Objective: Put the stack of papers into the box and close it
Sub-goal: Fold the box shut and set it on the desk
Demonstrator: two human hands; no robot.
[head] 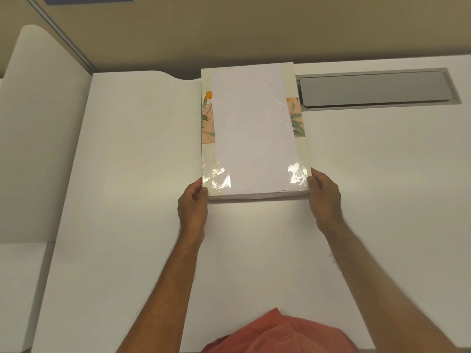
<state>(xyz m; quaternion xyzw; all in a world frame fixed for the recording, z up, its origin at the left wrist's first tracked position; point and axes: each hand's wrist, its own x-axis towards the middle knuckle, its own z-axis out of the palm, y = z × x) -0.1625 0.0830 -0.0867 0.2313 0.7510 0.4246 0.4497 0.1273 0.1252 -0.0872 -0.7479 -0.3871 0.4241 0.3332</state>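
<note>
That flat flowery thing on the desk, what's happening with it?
A person grips a flat, flower-printed box at its near corners, left hand on one, right hand on the other. It lies on a white desk, glossy and apparently closed, with white paper showing across its top. Whether the papers are inside is unclear.

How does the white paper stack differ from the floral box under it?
The paper stack is plain white; the box shows a floral print at both sides. The paper stack is narrower, leaving box margins bare. The stack sits slightly skewed; the box lies square to the desk. Both lie flat.
</note>
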